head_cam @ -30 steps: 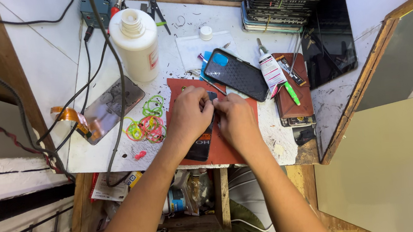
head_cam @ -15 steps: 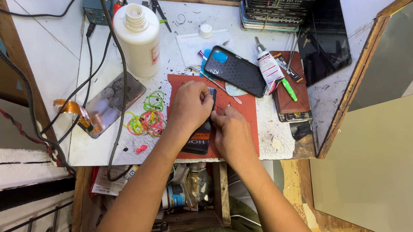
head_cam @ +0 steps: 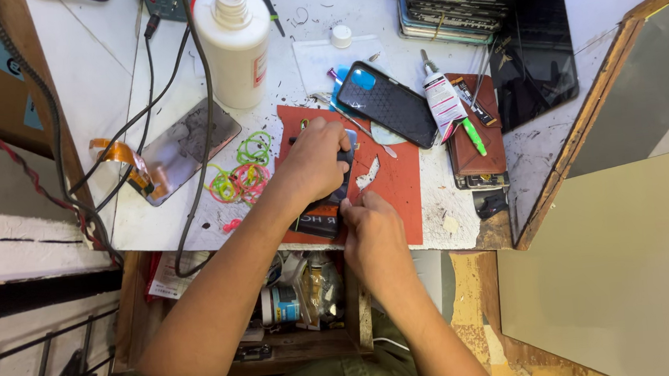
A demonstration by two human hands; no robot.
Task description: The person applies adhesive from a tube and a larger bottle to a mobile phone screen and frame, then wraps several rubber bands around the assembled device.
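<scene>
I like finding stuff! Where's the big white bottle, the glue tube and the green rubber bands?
Bottle [head_cam: 235, 52]: head view, on its white body.
Glue tube [head_cam: 445, 101]: head view, on the middle of the tube.
Rubber bands [head_cam: 252, 149]: head view, on a green loop left of the red mat.

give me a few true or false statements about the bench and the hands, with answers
1. The left hand presses on a dark phone lying on the red mat. True.
2. The white bottle lies on its side. False: it stands upright at the back of the bench.
3. The right hand is at the phone's lower edge. True.
4. The green marker lies on the red mat. False: it lies on the brown wallet.
5. The coloured rubber bands lie right of the mat. False: they lie to its left.
</scene>
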